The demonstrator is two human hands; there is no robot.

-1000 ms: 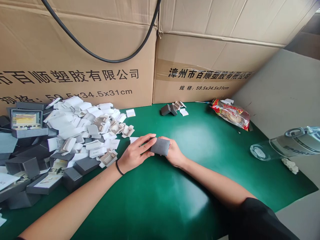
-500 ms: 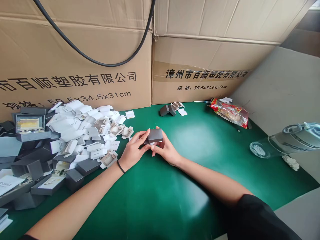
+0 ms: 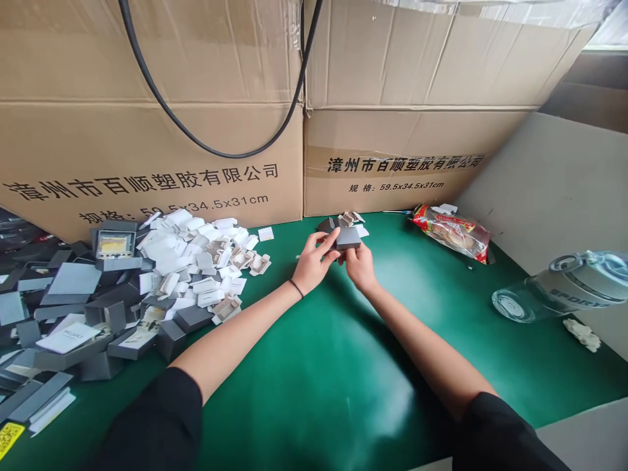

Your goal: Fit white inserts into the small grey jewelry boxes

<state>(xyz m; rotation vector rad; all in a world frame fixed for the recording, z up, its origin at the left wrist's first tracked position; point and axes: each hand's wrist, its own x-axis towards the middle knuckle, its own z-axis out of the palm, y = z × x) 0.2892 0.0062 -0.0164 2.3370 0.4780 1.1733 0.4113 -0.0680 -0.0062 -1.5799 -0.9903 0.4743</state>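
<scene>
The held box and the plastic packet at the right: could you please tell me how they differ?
The box shows plain dark grey; the packet is red and clear. The box is flat-faced and smaller; the packet looks crinkled and larger. The left hand and right hand hold the box; the packet lies on the table.

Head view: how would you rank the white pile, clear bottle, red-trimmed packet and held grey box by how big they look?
1. White pile
2. Clear bottle
3. Red-trimmed packet
4. Held grey box
Apparent size only; distances from the camera differ.
</scene>
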